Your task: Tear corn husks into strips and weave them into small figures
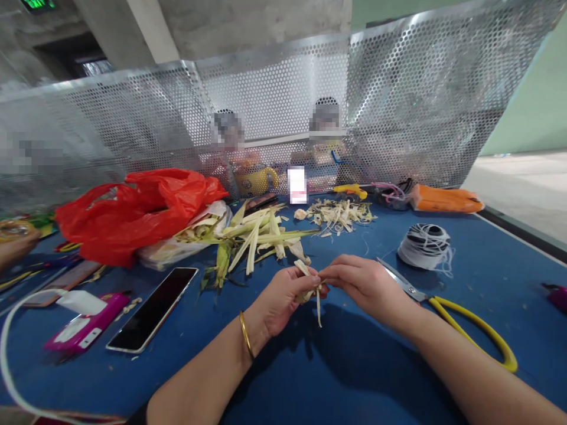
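Note:
My left hand [283, 301], with a gold bangle at the wrist, is closed around a small bundle of pale corn husk [307, 295]. One narrow strip of it hangs down below the fingers. My right hand [370, 286] meets the bundle from the right, thumb and fingertips pinched together on the husk; the exact spot they grip is partly hidden. Just beyond lies a pile of greenish-yellow corn husk strips [261, 230]. Scissors [416, 292] with yellow handles lie beside and partly under my right forearm. A spool of white string [425, 248] stands further right.
A red plastic bag [142, 212], a black phone [153, 310] and a purple power strip [88, 321] with a white charger are on the left. Husk scraps [343, 215], a yellow glue gun [351, 190] and an orange pouch [445, 199] lie before a perforated metal screen [274, 88]. Another person's hand [20, 245] is far left.

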Demonstrator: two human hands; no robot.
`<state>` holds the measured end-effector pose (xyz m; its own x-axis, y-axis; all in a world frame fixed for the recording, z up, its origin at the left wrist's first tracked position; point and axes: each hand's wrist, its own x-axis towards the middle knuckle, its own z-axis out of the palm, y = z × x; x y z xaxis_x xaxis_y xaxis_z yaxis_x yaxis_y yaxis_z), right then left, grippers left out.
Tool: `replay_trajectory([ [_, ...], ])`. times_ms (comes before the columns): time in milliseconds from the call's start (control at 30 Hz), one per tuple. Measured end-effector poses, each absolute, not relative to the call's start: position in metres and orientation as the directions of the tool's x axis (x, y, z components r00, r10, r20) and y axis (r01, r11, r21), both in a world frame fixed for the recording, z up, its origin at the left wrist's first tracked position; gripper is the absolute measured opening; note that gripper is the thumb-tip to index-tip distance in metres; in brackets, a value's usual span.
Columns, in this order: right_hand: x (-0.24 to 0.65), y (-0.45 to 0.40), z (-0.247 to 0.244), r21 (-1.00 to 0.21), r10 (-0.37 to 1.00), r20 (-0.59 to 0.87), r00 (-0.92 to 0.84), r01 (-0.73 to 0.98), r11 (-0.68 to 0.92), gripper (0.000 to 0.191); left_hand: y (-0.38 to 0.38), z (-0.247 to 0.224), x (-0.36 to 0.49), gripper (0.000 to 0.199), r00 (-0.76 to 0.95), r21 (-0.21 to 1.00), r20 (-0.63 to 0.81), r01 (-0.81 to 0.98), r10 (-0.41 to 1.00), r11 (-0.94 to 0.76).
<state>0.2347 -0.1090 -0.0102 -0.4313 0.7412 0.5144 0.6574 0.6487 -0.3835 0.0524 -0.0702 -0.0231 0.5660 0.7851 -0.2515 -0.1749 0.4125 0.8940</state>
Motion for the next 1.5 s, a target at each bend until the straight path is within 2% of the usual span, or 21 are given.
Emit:
replay_trajectory([
  [100,0.232,-0.110,-0.008,-0.475,0.820,0.461,-0.339,0.686,0.551,0.018,-0.070,-0.024,0.052,0.026,0.563,0.936,-0.182,-0.152,0.806,0.318],
  [200,0.228,-0.111,-0.009,-0.651,0.928,0.321,-0.191,0.667,0.362,0.019,-0.070,-0.022,0.054,0.025,0.554,0.981,-0.085,-0.101,0.828,0.168],
  [300,0.225,-0.109,-0.014,-0.848,0.988,0.103,-0.115,0.508,0.148,0.019,-0.071,-0.020,0.055,0.024,0.564,0.995,-0.025,-0.066,0.825,0.075],
  [367,0.224,-0.107,-0.018,-0.917,0.994,0.032,-0.100,0.393,0.069,0.018,-0.072,-0.020,0.055,0.025,0.558,0.994,-0.044,-0.059,0.829,0.092],
  [433,0.224,-0.107,-0.020,-0.929,0.996,0.032,-0.081,0.366,0.060,0.018,-0.072,-0.021,0.056,0.025,0.546,0.987,-0.101,-0.051,0.832,0.153],
  [667,0.223,-0.110,-0.019,-0.894,0.995,0.096,-0.038,0.436,0.103,0.017,-0.075,-0.024,0.059,0.018,0.444,0.946,-0.199,-0.144,0.874,0.289],
  [733,0.224,-0.111,-0.017,-0.834,0.978,0.193,-0.075,0.512,0.204,0.020,-0.075,-0.024,0.058,0.018,0.459,0.901,-0.268,-0.191,0.847,0.388],
  [767,0.225,-0.111,-0.015,-0.765,0.955,0.267,-0.126,0.575,0.290,0.024,-0.074,-0.024,0.057,0.017,0.473,0.876,-0.293,-0.215,0.831,0.431],
  [833,0.227,-0.112,-0.013,-0.562,0.876,0.399,-0.272,0.683,0.467,0.030,-0.072,-0.023,0.055,0.015,0.497,0.836,-0.317,-0.255,0.808,0.486],
  [900,0.229,-0.112,-0.012,-0.379,0.795,0.460,-0.395,0.723,0.578,0.030,-0.070,-0.023,0.054,0.014,0.514,0.811,-0.319,-0.287,0.796,0.510],
  [1067,0.234,-0.111,-0.013,-0.129,0.705,0.502,-0.501,0.763,0.634,0.024,-0.068,-0.023,0.053,0.005,0.561,0.708,-0.423,-0.286,0.712,0.646],
  [1167,0.234,-0.111,-0.012,-0.067,0.689,0.516,-0.510,0.777,0.626,0.023,-0.067,-0.024,0.052,0.004,0.632,0.655,-0.457,-0.237,0.626,0.718],
  [1233,0.232,-0.112,-0.011,-0.153,0.725,0.515,-0.457,0.783,0.602,0.023,-0.067,-0.025,0.050,0.008,0.654,0.703,-0.410,-0.217,0.635,0.677],
  [1333,0.228,-0.111,-0.011,-0.449,0.845,0.438,-0.308,0.739,0.502,0.020,-0.066,-0.027,0.049,0.014,0.633,0.808,-0.328,-0.195,0.701,0.555],
  [1400,0.226,-0.110,-0.011,-0.601,0.897,0.371,-0.241,0.674,0.429,0.019,-0.067,-0.027,0.049,0.017,0.622,0.827,-0.324,-0.180,0.713,0.533],
  [1500,0.225,-0.110,-0.011,-0.621,0.899,0.372,-0.233,0.658,0.427,0.018,-0.067,-0.024,0.048,0.015,0.627,0.788,-0.382,-0.163,0.679,0.594],
])
